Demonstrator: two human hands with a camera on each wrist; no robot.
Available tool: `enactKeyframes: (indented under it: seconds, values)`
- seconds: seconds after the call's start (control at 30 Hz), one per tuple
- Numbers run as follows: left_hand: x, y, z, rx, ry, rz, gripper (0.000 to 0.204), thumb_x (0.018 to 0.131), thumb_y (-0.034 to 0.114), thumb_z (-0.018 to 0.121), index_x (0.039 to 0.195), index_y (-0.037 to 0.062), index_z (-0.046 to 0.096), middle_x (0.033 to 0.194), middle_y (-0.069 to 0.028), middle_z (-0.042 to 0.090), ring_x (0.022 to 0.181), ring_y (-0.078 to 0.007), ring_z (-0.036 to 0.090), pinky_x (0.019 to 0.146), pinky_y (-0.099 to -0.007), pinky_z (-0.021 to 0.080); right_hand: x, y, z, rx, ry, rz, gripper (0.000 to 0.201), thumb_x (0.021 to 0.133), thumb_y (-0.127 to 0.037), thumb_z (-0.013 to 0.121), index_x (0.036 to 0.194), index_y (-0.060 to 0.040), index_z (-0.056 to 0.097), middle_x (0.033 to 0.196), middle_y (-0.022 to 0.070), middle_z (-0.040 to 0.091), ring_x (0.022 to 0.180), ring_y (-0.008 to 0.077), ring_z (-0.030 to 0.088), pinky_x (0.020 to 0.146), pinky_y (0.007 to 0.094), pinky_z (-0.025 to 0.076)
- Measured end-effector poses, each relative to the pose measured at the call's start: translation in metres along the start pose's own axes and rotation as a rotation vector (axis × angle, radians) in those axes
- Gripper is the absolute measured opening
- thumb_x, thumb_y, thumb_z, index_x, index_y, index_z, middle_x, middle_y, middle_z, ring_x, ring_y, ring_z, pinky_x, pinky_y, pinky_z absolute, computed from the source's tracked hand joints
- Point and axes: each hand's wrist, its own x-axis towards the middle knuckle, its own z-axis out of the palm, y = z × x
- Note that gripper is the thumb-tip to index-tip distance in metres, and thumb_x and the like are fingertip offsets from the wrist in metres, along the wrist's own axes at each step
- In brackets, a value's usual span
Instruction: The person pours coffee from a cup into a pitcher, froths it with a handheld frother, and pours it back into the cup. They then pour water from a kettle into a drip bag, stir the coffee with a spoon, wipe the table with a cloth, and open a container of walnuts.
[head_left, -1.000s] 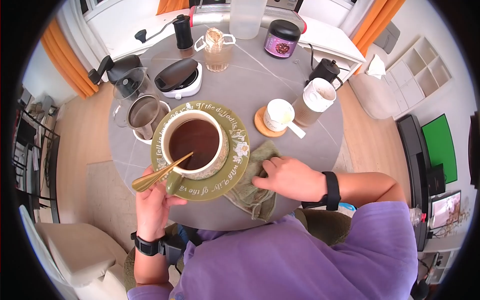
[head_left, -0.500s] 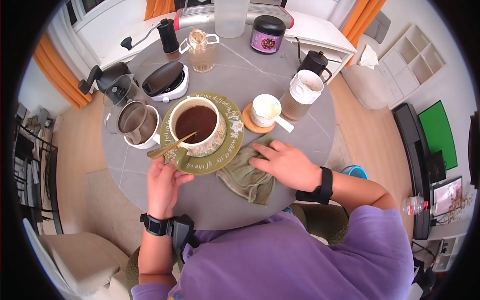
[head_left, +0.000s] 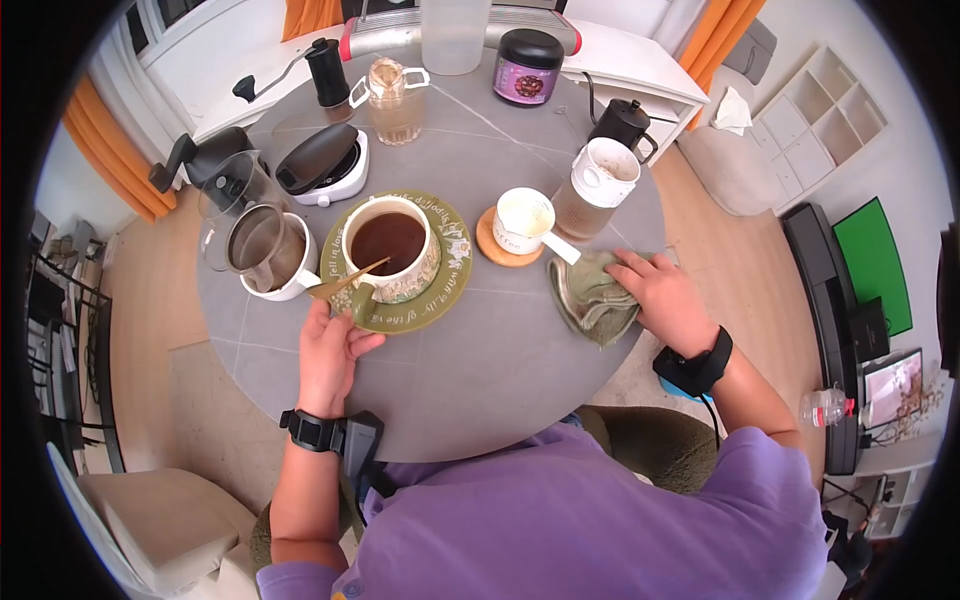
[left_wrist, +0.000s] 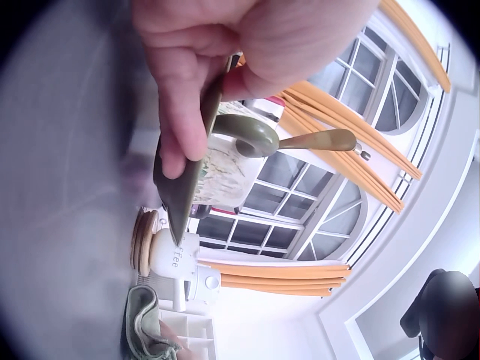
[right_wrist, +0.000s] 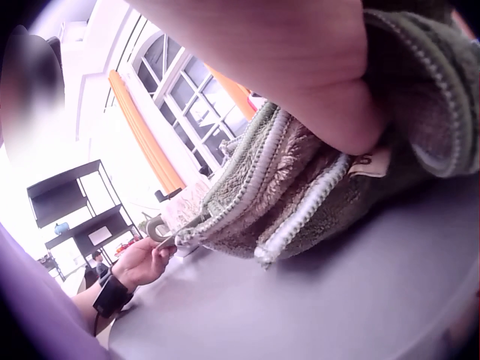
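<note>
My left hand (head_left: 328, 360) pinches the near rim of a green lettered saucer (head_left: 440, 300), thumb on one face and fingers on the other in the left wrist view. On the saucer stands a floral cup (head_left: 415, 275) of dark brown liquid, a gold spoon (head_left: 340, 283) leaning out over its green handle. My right hand (head_left: 672, 305) presses on a bunched green cloth (head_left: 590, 300) at the table's right edge, its visible fingers fairly straight. In the right wrist view the folded cloth (right_wrist: 277, 180) has pale stitched edges; the fingertips are hidden there.
A white cup (head_left: 520, 220) on a wooden coaster (head_left: 507, 256) and a glass vessel with a white top (head_left: 608, 170) stand near the cloth. Left are a strainer in a white mug (head_left: 305, 275) and a scale (head_left: 345, 180). A grinder, jar and black kettle stand at the back.
My right hand and the cloth have moved right, away from the saucer to the table's right edge. The saucer with its cup now appears lower and farther from my body, still in my left hand.
</note>
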Motion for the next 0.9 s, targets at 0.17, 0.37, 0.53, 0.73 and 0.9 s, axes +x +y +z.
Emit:
enactKeyframes:
  seconds: [0.17,0.37,0.53,0.73,0.9]
  values:
    - [0.005,-0.001,-0.002,-0.006,-0.033,-0.007,0.028,0.088,0.002,0.035,0.114,-0.0032,0.04,0.101,-0.0131,0.058,0.079,-0.0181,0.064,0.063,-0.0251,0.056,0.01,-0.003,0.009,-0.029,-0.058,0.077,0.064,0.059,-0.002,0.065,0.12,-0.0143,0.049,0.124,0.0044,0.049,0.084,0.0255,0.054,0.074,0.0331,0.048]
    - [0.01,-0.001,0.0,-0.001,-0.052,-0.027,0.033,0.087,0.001,0.034,0.119,-0.0024,0.038,0.102,-0.0124,0.058,0.079,-0.0175,0.063,0.064,-0.0246,0.056,0.022,-0.008,0.013,0.032,-0.087,0.002,0.069,0.059,-0.006,0.067,0.124,-0.0098,0.044,0.126,0.0101,0.047,0.087,0.0261,0.054,0.076,0.0328,0.049]
    - [0.014,-0.003,0.0,0.013,-0.057,-0.038,0.033,0.087,0.001,0.034,0.12,-0.0025,0.038,0.103,-0.0126,0.057,0.079,-0.0179,0.063,0.064,-0.0244,0.056,0.013,-0.028,0.002,0.087,-0.114,-0.099,0.07,0.057,-0.009,0.067,0.123,-0.0045,0.043,0.126,0.0149,0.046,0.087,0.0257,0.054,0.076,0.0318,0.049]
    - [0.016,-0.004,0.001,0.036,-0.055,-0.053,0.034,0.088,0.004,0.038,0.121,-0.0019,0.037,0.102,-0.0126,0.059,0.078,-0.0185,0.064,0.061,-0.021,0.055,0.006,-0.069,0.002,0.178,-0.113,-0.194,0.069,0.057,-0.01,0.065,0.121,0.0036,0.042,0.123,0.0247,0.045,0.085,0.027,0.055,0.075,0.0322,0.049]
    - [0.018,-0.003,0.003,0.021,-0.094,-0.063,0.034,0.088,0.004,0.037,0.122,-0.0023,0.036,0.106,-0.0134,0.057,0.083,-0.0191,0.063,0.065,-0.0232,0.055,0.013,-0.106,0.004,0.268,-0.09,-0.235,0.075,0.058,-0.013,0.067,0.124,0.0055,0.038,0.121,0.0303,0.043,0.084,0.0304,0.056,0.075,0.0338,0.048]
